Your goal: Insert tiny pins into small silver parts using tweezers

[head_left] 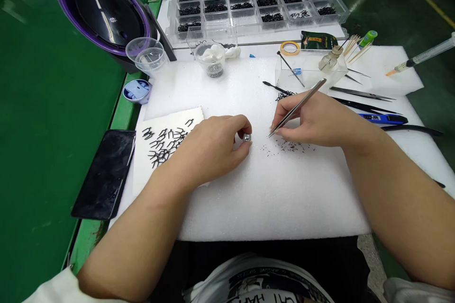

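A small shiny metal piece (247,137) is pinched between the thumb and finger of my left hand (220,144), just above the white foam sheet (270,208). My right hand (313,118) grips a pair of metal tweezers (302,102) like a pen, their tips pointing down and left over the foam. Tiny dark bits (291,146) lie scattered below and right of the tips. Beyond my right fingers is a small heap of black pieces (284,96), partly hidden. Left of my left hand, several black forked pieces (165,142) rest on a white pad (142,182).
A clear compartment box (231,21) of black pieces spans the back. Behind my hands stand a plastic cup (213,64) and a glass bottle (330,59). At right lie more tweezers (359,92), a blue-handled tool (384,118) and a syringe (426,54). A phone (103,175) lies left.
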